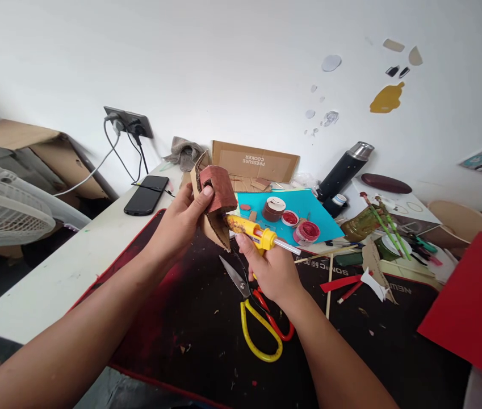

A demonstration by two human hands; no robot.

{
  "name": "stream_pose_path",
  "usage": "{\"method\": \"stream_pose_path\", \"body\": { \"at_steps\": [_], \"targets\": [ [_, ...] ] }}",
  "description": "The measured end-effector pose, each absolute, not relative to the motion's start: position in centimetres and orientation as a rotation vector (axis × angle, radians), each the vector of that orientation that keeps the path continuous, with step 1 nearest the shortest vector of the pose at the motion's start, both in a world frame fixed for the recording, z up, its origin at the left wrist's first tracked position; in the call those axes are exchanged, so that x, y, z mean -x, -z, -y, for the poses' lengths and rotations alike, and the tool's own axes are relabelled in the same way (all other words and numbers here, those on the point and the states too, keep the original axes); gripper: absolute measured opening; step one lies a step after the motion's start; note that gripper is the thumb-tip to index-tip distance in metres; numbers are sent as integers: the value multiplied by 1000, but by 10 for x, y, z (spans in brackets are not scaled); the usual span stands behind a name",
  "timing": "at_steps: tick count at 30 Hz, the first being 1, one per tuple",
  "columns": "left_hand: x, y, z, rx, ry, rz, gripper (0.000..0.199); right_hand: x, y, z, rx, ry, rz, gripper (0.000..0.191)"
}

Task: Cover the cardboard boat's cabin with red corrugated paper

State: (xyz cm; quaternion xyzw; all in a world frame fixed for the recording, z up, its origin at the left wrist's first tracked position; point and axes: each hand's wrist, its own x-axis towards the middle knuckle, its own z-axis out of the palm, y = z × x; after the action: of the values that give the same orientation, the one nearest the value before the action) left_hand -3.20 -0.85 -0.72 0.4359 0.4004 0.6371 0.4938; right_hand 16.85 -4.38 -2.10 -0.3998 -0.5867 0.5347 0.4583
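Above the black desk mat, my left hand [187, 210] is closed around a small cardboard model [219, 187] with a reddish-brown painted part on a bare cardboard base. The thumb presses beside a small dark opening in the painted part. My right hand [272, 270] grips a yellow hot glue gun [251, 230], a clear glue stick poking out of its back. The gun's nozzle points into the underside of the model, and its tip is hidden there. Scissors [244, 295] with yellow and red handles lie below my right hand, blades apart.
Paint jars [306, 232] stand on a blue sheet [326, 218] behind my hands. A black phone [146, 195] lies at left near a white fan [6, 210]. To the right are a black flask [343, 167], brushes [377, 221] and a red sheet [474, 307].
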Motion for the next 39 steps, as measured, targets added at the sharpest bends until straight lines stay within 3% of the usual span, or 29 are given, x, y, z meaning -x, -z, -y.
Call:
{"method": "stream_pose_path", "body": {
  "at_steps": [10,34,39],
  "targets": [
    [33,8,8,-1034,-1554,-969,48,-167,16,45,982,-1091,1492,31],
    [29,4,6,-841,-1533,-991,40,-169,18,45,1048,-1129,1499,34],
    [33,9,4,-836,-1499,-985,46,-170,18,45,1053,-1092,1530,34]
  ]
}}
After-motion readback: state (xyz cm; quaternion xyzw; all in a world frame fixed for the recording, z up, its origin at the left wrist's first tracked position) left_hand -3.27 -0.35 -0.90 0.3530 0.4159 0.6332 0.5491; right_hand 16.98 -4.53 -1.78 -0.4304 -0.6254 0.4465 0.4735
